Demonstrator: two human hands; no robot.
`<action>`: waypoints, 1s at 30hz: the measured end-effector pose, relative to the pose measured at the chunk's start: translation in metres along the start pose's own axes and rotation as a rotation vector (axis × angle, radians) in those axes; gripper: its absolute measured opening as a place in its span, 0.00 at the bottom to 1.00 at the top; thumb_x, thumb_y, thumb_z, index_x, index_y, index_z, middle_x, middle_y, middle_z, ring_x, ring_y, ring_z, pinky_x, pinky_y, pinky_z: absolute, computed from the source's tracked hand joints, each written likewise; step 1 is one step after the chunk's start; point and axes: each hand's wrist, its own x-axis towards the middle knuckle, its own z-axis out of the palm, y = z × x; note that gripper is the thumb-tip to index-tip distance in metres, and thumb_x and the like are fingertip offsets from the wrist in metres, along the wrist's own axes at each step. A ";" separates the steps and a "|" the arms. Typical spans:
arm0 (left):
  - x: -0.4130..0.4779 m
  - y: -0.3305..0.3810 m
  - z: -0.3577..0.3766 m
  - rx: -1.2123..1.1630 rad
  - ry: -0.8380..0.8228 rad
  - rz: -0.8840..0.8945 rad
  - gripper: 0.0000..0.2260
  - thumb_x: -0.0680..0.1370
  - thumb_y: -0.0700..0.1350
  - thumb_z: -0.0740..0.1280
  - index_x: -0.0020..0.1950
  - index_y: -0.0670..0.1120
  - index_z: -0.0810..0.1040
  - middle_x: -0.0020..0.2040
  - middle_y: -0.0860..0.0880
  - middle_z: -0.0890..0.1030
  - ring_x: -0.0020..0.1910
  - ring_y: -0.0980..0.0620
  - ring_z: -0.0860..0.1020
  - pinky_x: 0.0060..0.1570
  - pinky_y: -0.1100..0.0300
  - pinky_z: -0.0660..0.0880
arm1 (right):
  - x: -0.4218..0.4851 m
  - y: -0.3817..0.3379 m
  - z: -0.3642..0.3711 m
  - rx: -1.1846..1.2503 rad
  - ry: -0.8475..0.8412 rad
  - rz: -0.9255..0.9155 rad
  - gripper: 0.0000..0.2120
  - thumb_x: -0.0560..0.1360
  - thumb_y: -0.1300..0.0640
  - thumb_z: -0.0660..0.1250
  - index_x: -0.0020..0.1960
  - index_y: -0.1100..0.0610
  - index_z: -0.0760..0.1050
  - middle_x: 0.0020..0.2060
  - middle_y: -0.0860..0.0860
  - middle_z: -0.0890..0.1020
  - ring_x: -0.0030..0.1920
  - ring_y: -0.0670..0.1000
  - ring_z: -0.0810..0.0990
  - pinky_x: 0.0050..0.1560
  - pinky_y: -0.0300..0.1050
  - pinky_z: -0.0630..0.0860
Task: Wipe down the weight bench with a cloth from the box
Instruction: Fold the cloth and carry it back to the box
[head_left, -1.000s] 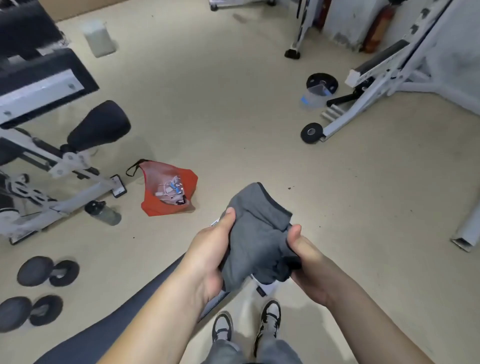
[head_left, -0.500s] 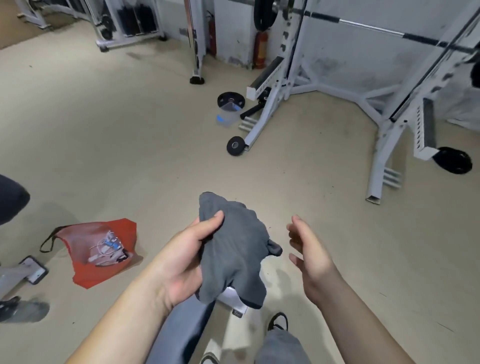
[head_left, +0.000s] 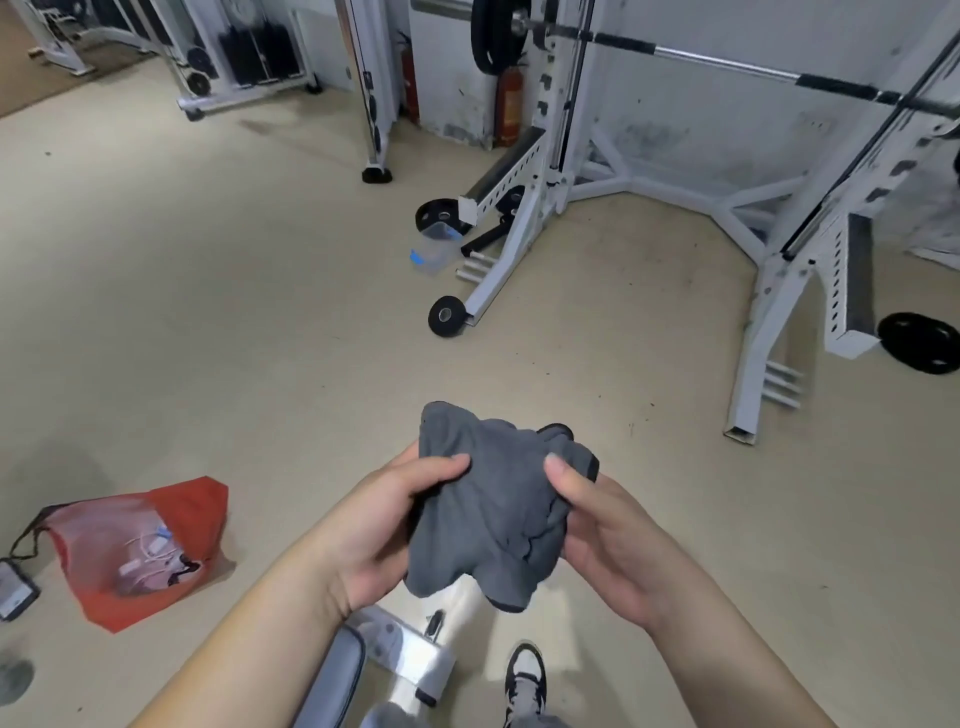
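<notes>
A crumpled grey cloth (head_left: 493, 499) with a dark hem hangs in front of me, held from both sides. My left hand (head_left: 379, 525) grips its left edge, thumb on top. My right hand (head_left: 608, 530) pinches its right edge. Directly below the cloth, the end of the weight bench (head_left: 332, 680) shows its grey pad, with its white metal foot (head_left: 410, 654) beside it. A clear plastic box (head_left: 434, 249) with a blue mark stands on the floor by the rack's base, far ahead of my hands.
A white squat rack (head_left: 524, 208) with a barbell fills the far right. Weight plates (head_left: 448, 315) lie near its feet. A red mesh bag (head_left: 140, 551) and a phone (head_left: 13, 587) lie on the floor at left. My shoe (head_left: 525, 675) shows at the bottom.
The view swung right and up from the bench area to the rack. My right hand, which had let go half a second ago, now grips the cloth again.
</notes>
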 end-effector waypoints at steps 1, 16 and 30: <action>0.007 0.003 0.007 0.060 0.022 0.013 0.12 0.81 0.39 0.64 0.61 0.46 0.84 0.60 0.39 0.85 0.58 0.41 0.84 0.62 0.45 0.76 | 0.005 -0.010 -0.006 -0.068 0.016 0.003 0.18 0.83 0.53 0.66 0.70 0.58 0.77 0.66 0.59 0.82 0.69 0.60 0.79 0.75 0.67 0.68; 0.141 0.067 -0.015 0.836 0.281 0.266 0.27 0.69 0.38 0.80 0.64 0.53 0.76 0.59 0.51 0.81 0.53 0.57 0.82 0.50 0.66 0.79 | 0.147 -0.099 -0.021 -0.425 0.376 0.019 0.50 0.65 0.63 0.82 0.76 0.40 0.59 0.64 0.49 0.74 0.61 0.51 0.79 0.56 0.51 0.81; 0.285 0.357 -0.189 0.770 0.289 0.272 0.07 0.71 0.42 0.76 0.49 0.48 0.85 0.55 0.45 0.84 0.53 0.55 0.81 0.52 0.63 0.75 | 0.483 -0.221 0.081 -1.031 0.053 -0.037 0.06 0.67 0.56 0.78 0.43 0.49 0.84 0.60 0.43 0.74 0.62 0.46 0.76 0.57 0.44 0.78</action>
